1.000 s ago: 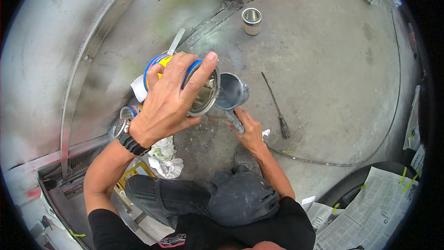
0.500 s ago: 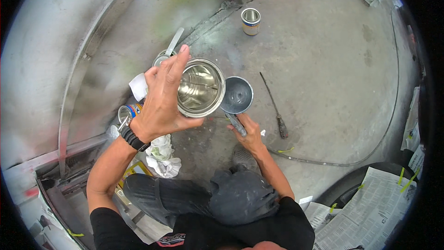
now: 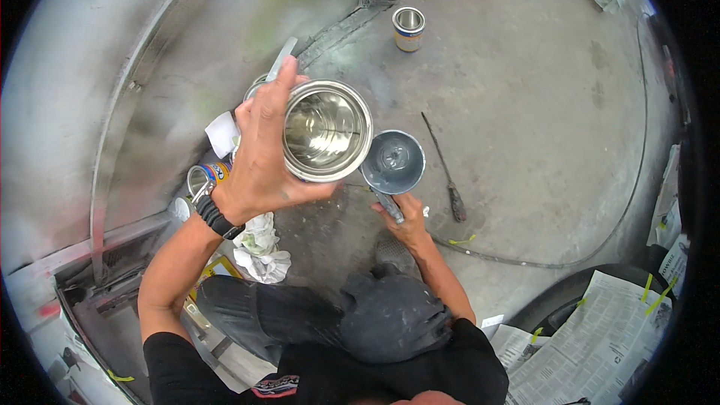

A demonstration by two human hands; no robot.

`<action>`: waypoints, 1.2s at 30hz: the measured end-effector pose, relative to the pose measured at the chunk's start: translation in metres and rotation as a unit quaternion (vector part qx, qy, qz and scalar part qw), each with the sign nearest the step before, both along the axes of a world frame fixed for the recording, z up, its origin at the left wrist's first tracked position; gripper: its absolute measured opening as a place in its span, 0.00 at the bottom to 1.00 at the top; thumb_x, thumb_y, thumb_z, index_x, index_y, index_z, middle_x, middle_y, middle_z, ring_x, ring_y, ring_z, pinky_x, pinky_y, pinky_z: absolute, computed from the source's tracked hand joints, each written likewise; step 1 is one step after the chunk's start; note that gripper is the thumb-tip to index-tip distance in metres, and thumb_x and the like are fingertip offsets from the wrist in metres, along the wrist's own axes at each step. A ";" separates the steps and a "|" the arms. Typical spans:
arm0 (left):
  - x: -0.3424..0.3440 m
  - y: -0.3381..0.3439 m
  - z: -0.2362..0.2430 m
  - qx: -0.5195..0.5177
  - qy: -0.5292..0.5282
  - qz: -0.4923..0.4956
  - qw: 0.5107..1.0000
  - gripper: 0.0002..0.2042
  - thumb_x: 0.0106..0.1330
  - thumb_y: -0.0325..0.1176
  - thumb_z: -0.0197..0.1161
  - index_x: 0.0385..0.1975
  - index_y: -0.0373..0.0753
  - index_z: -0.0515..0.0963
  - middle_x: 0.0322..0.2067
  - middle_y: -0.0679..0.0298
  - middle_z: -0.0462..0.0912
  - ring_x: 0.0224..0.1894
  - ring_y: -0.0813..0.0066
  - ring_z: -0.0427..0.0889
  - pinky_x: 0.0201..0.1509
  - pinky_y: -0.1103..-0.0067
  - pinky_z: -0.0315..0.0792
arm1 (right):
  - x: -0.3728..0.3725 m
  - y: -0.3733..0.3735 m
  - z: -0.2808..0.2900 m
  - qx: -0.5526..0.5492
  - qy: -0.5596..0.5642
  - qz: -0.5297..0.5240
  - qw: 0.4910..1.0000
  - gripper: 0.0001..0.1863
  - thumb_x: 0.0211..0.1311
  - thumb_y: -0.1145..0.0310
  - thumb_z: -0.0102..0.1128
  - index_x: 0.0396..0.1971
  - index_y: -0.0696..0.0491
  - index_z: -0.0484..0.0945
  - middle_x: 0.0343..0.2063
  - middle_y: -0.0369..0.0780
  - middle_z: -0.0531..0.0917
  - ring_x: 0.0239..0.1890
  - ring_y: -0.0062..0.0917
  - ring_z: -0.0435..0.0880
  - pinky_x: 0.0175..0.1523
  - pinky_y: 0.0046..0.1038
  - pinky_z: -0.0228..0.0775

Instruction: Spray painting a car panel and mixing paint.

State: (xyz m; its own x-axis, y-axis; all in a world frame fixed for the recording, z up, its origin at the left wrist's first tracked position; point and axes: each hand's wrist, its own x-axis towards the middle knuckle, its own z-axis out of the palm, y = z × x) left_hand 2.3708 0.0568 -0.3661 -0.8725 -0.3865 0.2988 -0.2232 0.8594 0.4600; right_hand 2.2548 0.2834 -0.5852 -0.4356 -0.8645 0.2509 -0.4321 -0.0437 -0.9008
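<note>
Now left fingers (image 3: 278, 91) clasp a paint can (image 3: 325, 132); beside them, right fingers (image 3: 409, 207) grip a handled cup (image 3: 394, 159): slipping risks spillage.

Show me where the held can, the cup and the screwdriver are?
Held can (image 3: 324, 132), head view: its shiny inside.
Cup (image 3: 412, 165), head view: its grey inner wall.
Screwdriver (image 3: 456, 202), head view: its dark handle.
</note>
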 end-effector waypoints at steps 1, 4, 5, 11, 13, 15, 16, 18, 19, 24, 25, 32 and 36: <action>0.000 -0.001 -0.005 0.026 0.024 0.016 0.999 0.66 0.33 0.38 0.83 0.75 0.34 0.44 0.58 0.53 0.74 0.62 0.56 0.73 0.63 0.62 0.60 | 0.000 0.002 -0.001 -0.004 0.000 -0.007 1.000 0.21 0.45 0.72 0.79 0.41 0.58 0.82 0.36 0.46 0.85 0.34 0.39 0.88 0.34 0.36 0.79; -0.014 -0.014 -0.026 0.122 0.122 0.016 0.985 0.64 0.37 0.39 0.83 0.74 0.31 0.44 0.56 0.50 0.75 0.57 0.56 0.78 0.63 0.63 0.69 | -0.002 0.010 -0.009 -0.009 0.007 -0.014 1.000 0.21 0.44 0.72 0.80 0.40 0.57 0.82 0.34 0.45 0.85 0.33 0.39 0.87 0.33 0.35 0.78; -0.014 -0.020 -0.033 0.147 0.101 0.041 0.983 0.65 0.39 0.38 0.83 0.74 0.33 0.40 0.57 0.50 0.71 0.59 0.57 0.76 0.66 0.64 0.68 | -0.002 0.011 -0.008 -0.008 0.007 -0.015 1.000 0.21 0.44 0.72 0.80 0.40 0.57 0.82 0.34 0.45 0.85 0.33 0.39 0.87 0.33 0.35 0.78; -0.046 -0.052 -0.081 -0.032 -0.084 0.167 0.982 0.60 0.39 0.45 0.80 0.72 0.30 0.50 0.57 0.46 0.72 0.60 0.52 0.71 0.66 0.64 0.63 | -0.006 0.014 -0.006 -0.013 0.012 -0.032 0.999 0.19 0.47 0.72 0.78 0.40 0.58 0.82 0.33 0.45 0.86 0.33 0.40 0.87 0.35 0.35 0.78; -0.052 -0.069 -0.117 0.011 -0.122 0.173 0.977 0.57 0.40 0.47 0.79 0.71 0.31 0.54 0.57 0.44 0.70 0.61 0.47 0.65 0.68 0.63 0.59 | -0.004 0.017 -0.008 0.024 -0.010 -0.039 0.999 0.19 0.48 0.71 0.78 0.42 0.58 0.82 0.35 0.46 0.86 0.34 0.41 0.87 0.38 0.36 0.78; -0.048 -0.082 -0.148 0.017 -0.115 0.168 0.979 0.56 0.39 0.47 0.79 0.70 0.31 0.54 0.57 0.44 0.70 0.61 0.46 0.66 0.68 0.62 0.59 | -0.001 0.019 -0.014 0.018 -0.020 -0.050 0.998 0.20 0.49 0.71 0.77 0.42 0.58 0.82 0.36 0.47 0.86 0.35 0.41 0.87 0.39 0.36 0.78; -0.045 -0.087 -0.159 0.031 -0.112 0.164 0.980 0.56 0.39 0.46 0.79 0.70 0.31 0.55 0.56 0.43 0.70 0.60 0.45 0.66 0.68 0.61 0.59 | 0.001 0.020 -0.016 0.021 -0.034 -0.058 0.997 0.20 0.50 0.71 0.77 0.43 0.58 0.82 0.37 0.47 0.86 0.35 0.42 0.87 0.40 0.36 0.78; -0.042 -0.086 -0.167 0.037 -0.142 0.171 0.974 0.55 0.40 0.45 0.79 0.69 0.31 0.56 0.56 0.42 0.70 0.60 0.46 0.67 0.67 0.60 0.59 | -0.004 0.027 -0.015 0.038 -0.041 -0.063 0.996 0.19 0.50 0.70 0.77 0.43 0.58 0.82 0.37 0.47 0.86 0.35 0.41 0.87 0.39 0.35 0.78; -0.040 -0.084 -0.168 0.046 -0.166 0.162 0.972 0.54 0.40 0.44 0.79 0.69 0.32 0.55 0.57 0.42 0.70 0.60 0.45 0.67 0.68 0.60 0.59 | -0.007 0.031 -0.015 0.055 -0.048 -0.064 0.995 0.19 0.50 0.70 0.77 0.42 0.58 0.82 0.37 0.47 0.86 0.36 0.40 0.87 0.39 0.35 0.78; -0.042 -0.080 -0.158 -0.020 -0.322 0.196 0.926 0.64 0.35 0.52 0.83 0.73 0.33 0.51 0.63 0.36 0.64 0.67 0.41 0.62 0.70 0.58 0.57 | -0.020 0.047 -0.025 0.085 -0.008 -0.081 0.993 0.17 0.51 0.69 0.77 0.40 0.56 0.82 0.35 0.45 0.86 0.34 0.39 0.87 0.36 0.34 0.77; -0.051 -0.080 -0.147 -0.081 -0.294 0.180 0.935 0.67 0.34 0.55 0.84 0.73 0.32 0.48 0.65 0.33 0.62 0.68 0.40 0.60 0.72 0.56 0.56 | -0.020 0.045 -0.025 0.083 -0.007 -0.088 0.993 0.16 0.51 0.70 0.77 0.39 0.55 0.82 0.34 0.44 0.86 0.33 0.39 0.87 0.35 0.34 0.77; -0.197 -0.103 -0.204 0.074 -0.061 0.133 0.986 0.59 0.42 0.49 0.82 0.70 0.27 0.51 0.65 0.39 0.61 0.68 0.45 0.61 0.73 0.64 0.57 | -0.017 0.060 -0.040 0.063 -0.004 -0.099 0.993 0.15 0.50 0.71 0.77 0.35 0.57 0.80 0.27 0.46 0.82 0.28 0.43 0.82 0.32 0.37 0.71; -0.230 -0.111 -0.229 0.172 0.046 0.240 0.954 0.46 0.42 0.42 0.81 0.62 0.30 0.65 0.55 0.45 0.74 0.60 0.49 0.73 0.65 0.64 0.68 | -0.020 0.057 -0.021 0.065 -0.036 -0.096 0.993 0.14 0.53 0.71 0.75 0.37 0.58 0.79 0.27 0.47 0.82 0.28 0.43 0.82 0.33 0.36 0.71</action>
